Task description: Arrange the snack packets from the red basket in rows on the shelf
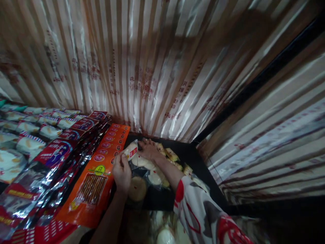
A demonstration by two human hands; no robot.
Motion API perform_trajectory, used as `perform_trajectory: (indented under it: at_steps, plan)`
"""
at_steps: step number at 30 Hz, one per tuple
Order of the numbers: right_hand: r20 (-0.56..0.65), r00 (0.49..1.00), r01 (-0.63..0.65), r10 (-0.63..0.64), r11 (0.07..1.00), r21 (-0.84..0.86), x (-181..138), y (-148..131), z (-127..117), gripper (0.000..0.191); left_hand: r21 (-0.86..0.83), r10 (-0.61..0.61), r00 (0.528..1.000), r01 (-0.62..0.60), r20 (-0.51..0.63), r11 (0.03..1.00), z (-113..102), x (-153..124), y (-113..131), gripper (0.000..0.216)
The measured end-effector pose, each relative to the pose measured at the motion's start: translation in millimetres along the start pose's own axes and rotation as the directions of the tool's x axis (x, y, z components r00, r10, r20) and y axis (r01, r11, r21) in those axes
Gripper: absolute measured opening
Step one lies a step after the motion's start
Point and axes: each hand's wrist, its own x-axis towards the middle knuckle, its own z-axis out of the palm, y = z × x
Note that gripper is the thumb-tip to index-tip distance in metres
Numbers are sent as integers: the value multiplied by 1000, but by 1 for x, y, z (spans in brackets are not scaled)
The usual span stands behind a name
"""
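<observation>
My left hand (122, 172) is closed round the corner of a clear plastic packet (132, 150) with a pale product and a red-and-white label, beside a long orange snack pack (98, 176). My right hand (148, 149), in a red-and-white patterned sleeve, lies flat with fingers spread on the same pile of clear packets (146, 162), inside a dark bin (200, 169). More pale round packets (165, 234) lie close below me.
To the left, rows of red and silver foil packs (54, 152) and white striped packets (27, 142) cover a display. A shiny striped wrapping wall (152, 67) rises behind and to the right. A dark gap (254, 88) runs diagonally at right.
</observation>
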Motion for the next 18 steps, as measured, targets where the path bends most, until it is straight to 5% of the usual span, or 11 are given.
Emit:
perform_trajectory:
  at_steps: [3, 11, 18]
  plan:
    - [44, 999, 11, -8, 999, -53, 2, -5, 10, 69, 53, 55, 996, -59, 69, 997, 0, 1, 1, 32]
    - [-3, 1000, 24, -24, 998, -64, -40, -13, 31, 66, -2, -28, 994, 28, 103, 1000, -1, -13, -1, 32]
    - [-17, 1000, -1, -1, 998, -62, -84, -20, 37, 56, -91, -93, 992, 100, 81, 991, -31, -40, 8, 34]
